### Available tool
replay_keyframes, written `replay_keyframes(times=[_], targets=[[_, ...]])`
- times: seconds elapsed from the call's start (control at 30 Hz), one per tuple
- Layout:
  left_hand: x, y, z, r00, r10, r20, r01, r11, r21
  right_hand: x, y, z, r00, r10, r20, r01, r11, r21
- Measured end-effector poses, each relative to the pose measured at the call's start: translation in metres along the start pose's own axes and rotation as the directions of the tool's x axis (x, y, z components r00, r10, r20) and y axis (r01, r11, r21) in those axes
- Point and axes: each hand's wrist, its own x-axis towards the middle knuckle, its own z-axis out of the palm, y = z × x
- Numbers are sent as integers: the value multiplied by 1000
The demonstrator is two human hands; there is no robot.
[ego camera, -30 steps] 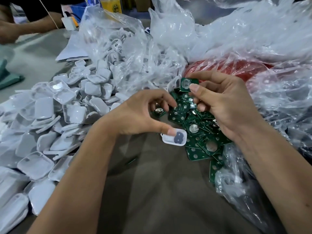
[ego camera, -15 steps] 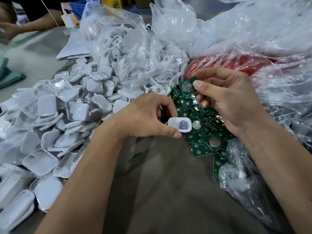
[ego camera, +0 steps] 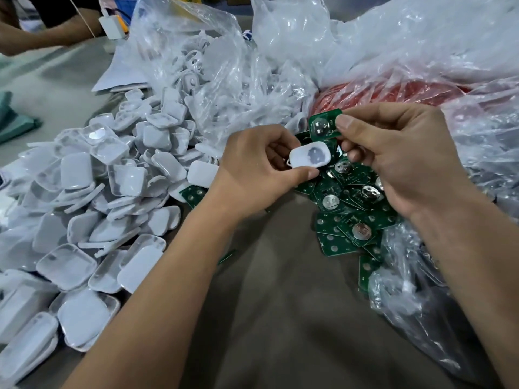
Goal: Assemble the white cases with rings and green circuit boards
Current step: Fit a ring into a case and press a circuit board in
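Here, near the centre of the frame, the left hand (ego camera: 254,167) is pinching a white case (ego camera: 309,157) between thumb and curled fingers, its open side facing up with a grey shape showing inside. Just above and to the right, the right hand (ego camera: 398,158) is gripping a green circuit board (ego camera: 324,127) by its edge between thumb and forefinger (the round silver battery holder is facing the camera). The board is hanging just above the case; whether the two are touching cannot be told. Below the right hand, a heap of green circuit boards (ego camera: 348,214) is lying on the brown table (ego camera: 280,318), partly spilling out of a clear plastic bag (ego camera: 421,304). Filling the left of the frame, a pile of white cases (ego camera: 92,220) is spreading out from another clear bag (ego camera: 213,66). At the upper right, something red (ego camera: 393,92) is showing through crumpled plastic. In the upper left corner, another person's arm (ego camera: 42,35) is resting on the table.
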Motion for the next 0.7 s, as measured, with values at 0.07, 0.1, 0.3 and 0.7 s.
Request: replay_keyframes(times=[0.07,0.1,0.3,0.7], targets=[[0,1,2,998,25,-60,-25,1000,3,-1,2,2,1000,-30,-6,30,997,-65],[1,1,3,996,39,-82,-38,999,10,-2,3,4,999,-48,-8,47,994,-103],[0,-1,8,985,96,-144,-84,993,84,0,8,5,994,-102,-49,91,977,-195],[-1,6,18,977,132,-170,-98,976,195,3,8,4,992,-110,-63,84,945,-317]])
